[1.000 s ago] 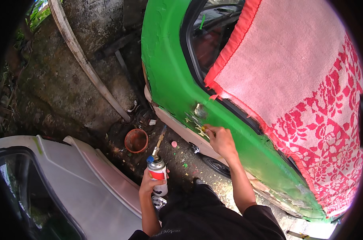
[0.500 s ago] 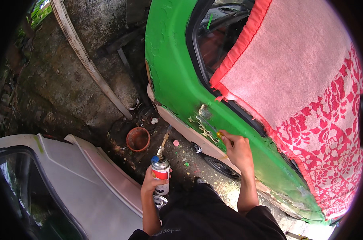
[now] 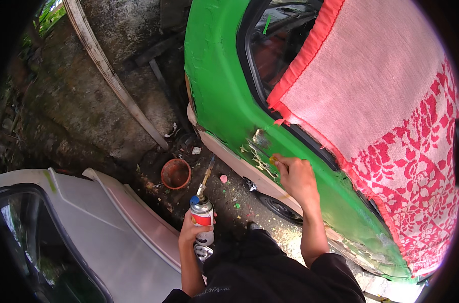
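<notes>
My left hand [image 3: 191,228] is wrapped round the canister of a gas torch [image 3: 203,220], which has a blue knob and a brass nozzle pointing up and away. A faint bluish tinge shows at the nozzle's end; whether it is a flame I cannot tell. My right hand [image 3: 297,181] is closed on a tool with a yellow handle [image 3: 273,160], held over the green car panel [image 3: 229,121]. What of the tool's thin metal end meets the panel is hard to make out. Beside it, a patch of blistered, peeling paint [image 3: 259,157] shows pale filler and a scorched spot.
A pink patterned towel [image 3: 371,86] covers the car's roof and windows. A grey car [image 3: 108,222] stands close at left. On the ground between lie a terracotta pot [image 3: 176,174], a pink cap [image 3: 224,179] and paint flakes. A long curved strip [image 3: 108,70] leans behind.
My right hand has moved slightly up and away along the panel with the yellow-handled tool. My left hand and the torch have barely shifted.
</notes>
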The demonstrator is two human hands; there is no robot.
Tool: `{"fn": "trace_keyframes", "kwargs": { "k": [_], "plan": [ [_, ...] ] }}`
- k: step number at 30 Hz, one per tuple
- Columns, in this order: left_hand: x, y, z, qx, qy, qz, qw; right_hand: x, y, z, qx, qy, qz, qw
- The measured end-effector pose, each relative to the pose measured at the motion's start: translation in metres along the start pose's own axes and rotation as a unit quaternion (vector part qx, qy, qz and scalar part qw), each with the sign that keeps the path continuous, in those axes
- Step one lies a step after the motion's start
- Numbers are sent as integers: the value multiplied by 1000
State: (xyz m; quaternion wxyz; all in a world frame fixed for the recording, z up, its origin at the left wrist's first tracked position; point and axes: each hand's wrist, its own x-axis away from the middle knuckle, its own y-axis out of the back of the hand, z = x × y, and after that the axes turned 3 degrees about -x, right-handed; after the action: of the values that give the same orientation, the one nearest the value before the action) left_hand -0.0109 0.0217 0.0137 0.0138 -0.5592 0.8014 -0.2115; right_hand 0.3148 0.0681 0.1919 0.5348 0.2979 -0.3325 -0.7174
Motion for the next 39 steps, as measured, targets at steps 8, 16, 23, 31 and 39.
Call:
{"fn": "trace_keyframes", "kwargs": {
  "k": [8, 16, 23, 31, 39],
  "plan": [
    [-9, -5, 1, -3, -11, 25, 1000, 8, -2, -5, 2, 28, -3, 1000],
    [-10, -12, -2, -3, -10, 31, 999, -3, -1, 4, 9, 19, -9, 1000],
    [-5, -11, -6, -31, -30, 29, 999, -19, -37, 1, 8, -3, 23, 1000],
    [-1, -12, -2, -7, -1, -3, 1000, 23, -1, -23, -80, 42, -67, 994],
    [-21, -11, -6, -10, -3, 50, 999, 5, -49, -63, -195, -55, -21, 979]
  ]
}}
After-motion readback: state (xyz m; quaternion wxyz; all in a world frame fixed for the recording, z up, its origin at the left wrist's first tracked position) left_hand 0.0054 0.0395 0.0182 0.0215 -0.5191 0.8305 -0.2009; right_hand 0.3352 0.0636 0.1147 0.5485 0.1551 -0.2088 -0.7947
